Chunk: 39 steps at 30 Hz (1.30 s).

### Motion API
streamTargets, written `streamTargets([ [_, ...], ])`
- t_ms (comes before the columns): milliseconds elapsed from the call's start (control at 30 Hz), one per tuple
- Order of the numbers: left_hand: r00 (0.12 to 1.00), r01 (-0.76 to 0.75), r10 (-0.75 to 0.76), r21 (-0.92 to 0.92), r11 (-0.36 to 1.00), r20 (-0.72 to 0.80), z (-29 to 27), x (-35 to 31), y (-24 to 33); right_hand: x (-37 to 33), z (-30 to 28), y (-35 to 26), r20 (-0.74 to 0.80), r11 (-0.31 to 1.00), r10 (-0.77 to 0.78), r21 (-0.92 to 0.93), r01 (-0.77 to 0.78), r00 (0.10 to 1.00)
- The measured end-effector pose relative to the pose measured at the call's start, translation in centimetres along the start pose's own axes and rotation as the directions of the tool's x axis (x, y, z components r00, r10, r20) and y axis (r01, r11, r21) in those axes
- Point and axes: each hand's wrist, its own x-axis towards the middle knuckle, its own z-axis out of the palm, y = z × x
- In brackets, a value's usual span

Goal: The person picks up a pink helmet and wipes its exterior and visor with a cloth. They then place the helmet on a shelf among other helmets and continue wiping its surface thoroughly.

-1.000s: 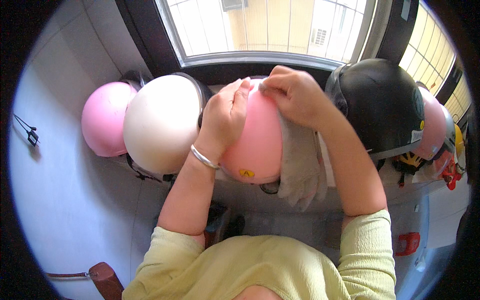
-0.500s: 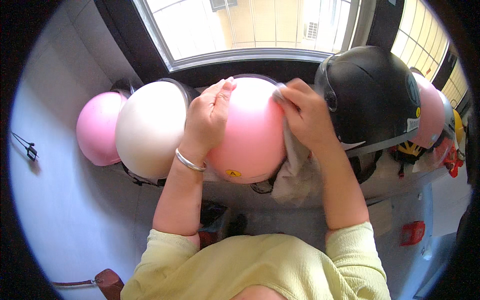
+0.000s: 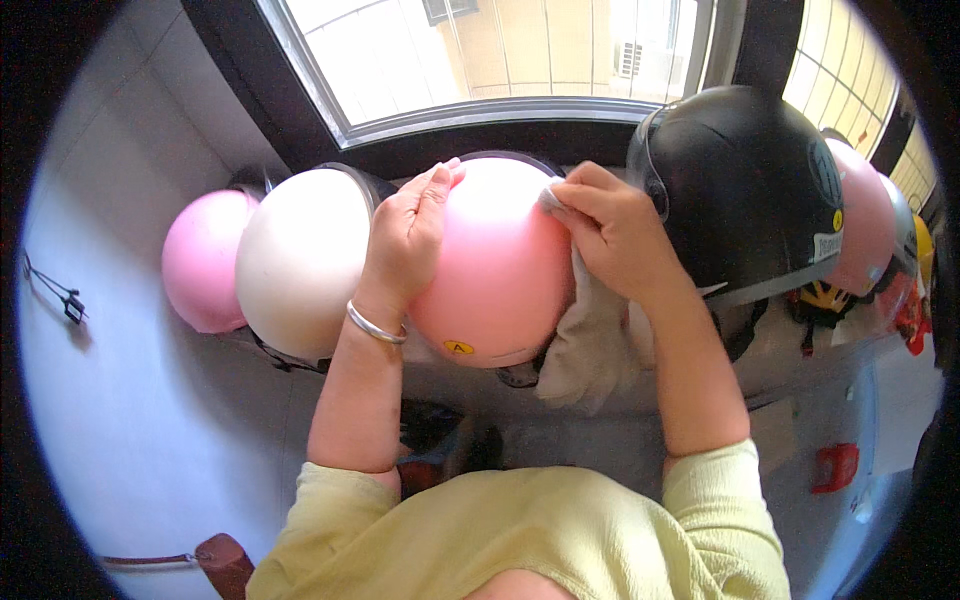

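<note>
In front of me on the ledge is a glossy pink helmet (image 3: 495, 270) with a small round yellow sticker low on its shell. My left hand (image 3: 408, 235) rests against the helmet's left side, fingers stretched toward its top. A light grey cloth (image 3: 590, 345) is bunched in my right hand (image 3: 615, 225), the pinched fingers pressing one end onto the upper right of the shell. The rest of the cloth hangs down beside the helmet onto the ledge. A dark strap or buckle shows under the helmet's lower edge.
A white helmet (image 3: 305, 262) and a smaller pink helmet (image 3: 208, 260) sit to the left. To the right stands a large black helmet (image 3: 740, 190), then another pink helmet (image 3: 862, 215). Behind is a window (image 3: 500, 60). A black plug (image 3: 73, 306) hangs on the left wall.
My right hand has shifted slightly with the cloth across the pink helmet's upper right. My left hand stays on the helmet's left side.
</note>
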Motion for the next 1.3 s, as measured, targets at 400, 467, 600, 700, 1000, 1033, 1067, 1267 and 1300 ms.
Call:
streamTargets([
  [400, 1.000, 0.012, -0.012, -0.041, 0.999, 0.010, 0.9, 0.0, 0.4, 0.1, 0.3, 0.0, -0.019, 0.995, 0.063, 0.081, -0.061, 0.998],
  [467, 0.999, 0.045, -0.044, -0.074, 0.996, 0.012, 0.8, 0.3, 0.5, 2.0, 1.1, 0.1, -0.015, 0.999, 0.015, 0.052, -0.014, 1.000],
  [600, 1.000, -0.016, 0.016, 0.001, 1.000, 0.004, 0.0, -0.1, -0.1, -1.1, 0.0, -0.1, -0.044, 0.996, 0.068, 0.053, -0.066, 0.997],
  [700, 1.000, -0.004, 0.004, -0.002, 1.000, 0.005, 0.4, -0.2, 0.3, -1.6, -0.3, 0.2, -0.027, 0.997, 0.073, 0.036, -0.072, 0.997],
  [1000, 1.000, 0.021, -0.020, -0.033, 0.999, 0.022, 0.3, 0.0, 0.3, -3.8, 0.1, 0.2, -0.109, 0.994, 0.078, 0.087, -0.069, 0.991],
  [1033, 0.999, 0.022, -0.021, -0.039, 0.999, 0.030, 0.5, 0.1, 0.5, -6.3, 0.1, -0.1, -0.148, 0.989, 0.118, 0.108, -0.102, 0.982],
  [1067, 0.999, 0.023, -0.021, -0.038, 0.999, 0.043, 0.6, 0.1, 0.8, -8.6, 0.3, -0.5, -0.118, 0.975, 0.180, 0.151, -0.161, 0.977],
  [1267, 0.998, 0.042, -0.038, -0.071, 0.997, 0.051, 0.7, -0.2, 1.0, -17.4, -1.4, -3.1, -0.218, 0.543, 0.575, 0.823, -0.168, 0.789],
  [1300, 0.997, 0.029, -0.024, -0.072, 0.997, 0.069, 0.5, -0.2, 0.4, -18.4, -1.8, -3.5, -0.196, 0.363, 0.658, 0.929, -0.078, 0.727],
])
